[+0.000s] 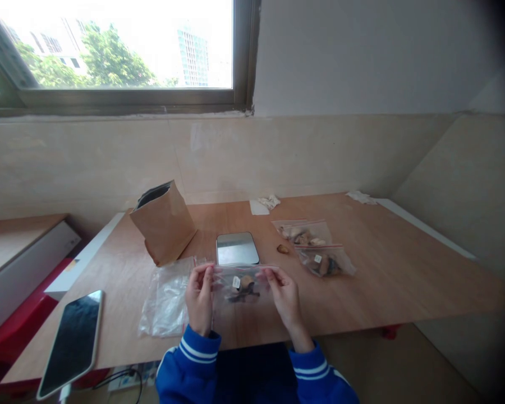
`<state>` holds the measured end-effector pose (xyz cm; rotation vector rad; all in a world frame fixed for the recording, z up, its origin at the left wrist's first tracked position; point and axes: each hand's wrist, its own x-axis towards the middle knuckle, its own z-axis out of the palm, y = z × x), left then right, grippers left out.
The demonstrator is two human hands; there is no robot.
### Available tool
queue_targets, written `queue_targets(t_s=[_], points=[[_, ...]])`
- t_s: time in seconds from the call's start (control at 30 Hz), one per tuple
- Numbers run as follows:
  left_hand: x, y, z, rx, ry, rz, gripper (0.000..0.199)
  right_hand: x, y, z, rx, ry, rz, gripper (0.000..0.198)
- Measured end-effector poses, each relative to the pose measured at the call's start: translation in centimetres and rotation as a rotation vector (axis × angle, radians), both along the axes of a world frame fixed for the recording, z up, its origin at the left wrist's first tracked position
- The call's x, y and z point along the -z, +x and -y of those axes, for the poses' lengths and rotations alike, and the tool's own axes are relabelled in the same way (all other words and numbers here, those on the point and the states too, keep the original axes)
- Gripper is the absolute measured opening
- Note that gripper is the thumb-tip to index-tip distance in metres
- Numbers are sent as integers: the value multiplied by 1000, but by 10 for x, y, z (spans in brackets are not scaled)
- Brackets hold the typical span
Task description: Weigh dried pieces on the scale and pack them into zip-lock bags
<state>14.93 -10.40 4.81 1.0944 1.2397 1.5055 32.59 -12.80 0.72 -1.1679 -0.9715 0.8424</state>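
Both my hands hold a small clear zip bag (243,286) upright over the near edge of the wooden table (382,269). My left hand (200,300) pinches its top left corner and my right hand (284,297) pinches its top right corner. Inside the bag lie a few brown and dark pieces and a small white label. Just behind the bag a small flat scale (237,248) with a shiny top sits on the table.
An open brown paper bag (164,223) stands at the back left. A stack of empty clear bags (166,297) lies left of my hands. Two filled zip bags (315,247) and a loose brown piece (283,248) lie right. A phone (72,339) rests near left.
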Motion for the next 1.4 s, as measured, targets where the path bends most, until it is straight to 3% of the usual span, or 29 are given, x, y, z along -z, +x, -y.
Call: queue_targets(t_s=[0.17,0.33,0.43,0.67,0.83,0.97,1.13,1.27,1.4], points=[[15,1,-7,71,-54,46,38,7,2,1,-9,-52,-20,39],[44,-1,-13,138,-23,51,37,11,2,5,7,-5,-1,35],[53,-2,-13,141,-9,104,38,12,2,6,21,11,1,35],[56,-2,-15,108,-122,263,36,17,4,1,103,-9,-14,37],[55,-2,-14,36,-103,329,33,17,2,-3,121,-54,-88,38],[56,-3,-14,-27,-90,260,32,21,3,-3,134,-65,-129,43],[61,-6,-15,-50,-70,199,32,29,7,-3,279,-62,-79,51],[58,-5,-13,-44,-64,199,34,26,6,0,211,-44,6,52],[53,-3,-11,-67,-51,186,34,23,2,3,142,-7,28,41]])
